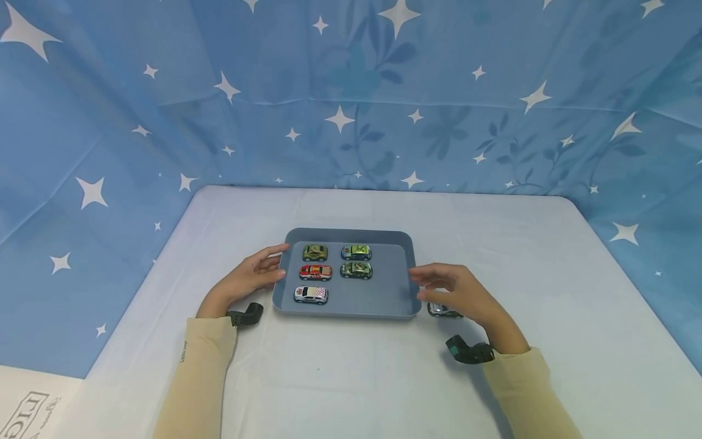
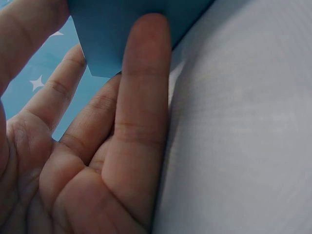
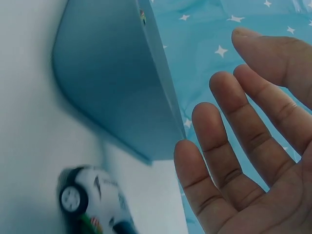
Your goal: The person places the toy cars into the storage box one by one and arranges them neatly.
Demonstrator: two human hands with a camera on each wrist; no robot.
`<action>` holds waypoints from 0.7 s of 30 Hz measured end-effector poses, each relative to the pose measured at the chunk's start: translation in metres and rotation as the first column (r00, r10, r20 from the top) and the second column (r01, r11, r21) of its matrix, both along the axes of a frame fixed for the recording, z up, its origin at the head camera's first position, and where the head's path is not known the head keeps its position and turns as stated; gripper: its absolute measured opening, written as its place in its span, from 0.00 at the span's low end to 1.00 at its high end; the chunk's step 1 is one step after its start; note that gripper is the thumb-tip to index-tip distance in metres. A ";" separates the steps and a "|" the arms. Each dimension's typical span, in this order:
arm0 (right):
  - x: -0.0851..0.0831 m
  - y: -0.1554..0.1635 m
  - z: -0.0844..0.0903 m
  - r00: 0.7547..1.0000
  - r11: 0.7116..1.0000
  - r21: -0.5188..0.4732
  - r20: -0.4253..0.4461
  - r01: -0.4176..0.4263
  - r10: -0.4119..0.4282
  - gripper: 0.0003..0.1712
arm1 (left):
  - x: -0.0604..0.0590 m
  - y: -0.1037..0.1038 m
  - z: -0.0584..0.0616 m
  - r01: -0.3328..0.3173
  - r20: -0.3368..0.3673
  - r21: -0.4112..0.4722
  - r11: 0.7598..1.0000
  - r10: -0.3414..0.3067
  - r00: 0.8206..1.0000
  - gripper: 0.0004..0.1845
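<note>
left hand fingers straight, touching shallow grey-blue plastic tray rim, steadying | right hand fingers relaxed, over small silver toy car on worktop

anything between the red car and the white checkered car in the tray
No. In the head view only bare tray floor separates the red car from the white checkered car just nearer the person.

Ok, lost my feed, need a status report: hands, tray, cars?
Left hand open, fingers on tray left rim. Right hand open beside the right rim, holding nothing. Five toy cars in tray. Sixth car on table under right hand.
</note>
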State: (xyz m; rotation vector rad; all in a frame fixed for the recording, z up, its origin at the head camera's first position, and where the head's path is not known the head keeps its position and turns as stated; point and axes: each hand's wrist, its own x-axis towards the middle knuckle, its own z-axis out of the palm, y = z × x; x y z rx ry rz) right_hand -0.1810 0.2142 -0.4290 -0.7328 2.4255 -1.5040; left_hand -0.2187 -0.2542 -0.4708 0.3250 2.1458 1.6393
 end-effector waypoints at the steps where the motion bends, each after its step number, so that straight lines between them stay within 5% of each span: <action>1: 0.000 0.002 0.000 1.000 1.000 0.002 -0.002 -0.001 0.001 0.23 | 0.000 0.000 0.000 0.000 0.001 0.002 1.000 0.000 1.000 0.40; 21: 0.011 0.029 -0.007 0.998 0.991 0.116 -0.027 0.065 -0.062 0.22 | 0.001 0.000 0.001 0.001 0.002 0.010 1.000 -0.001 1.000 0.40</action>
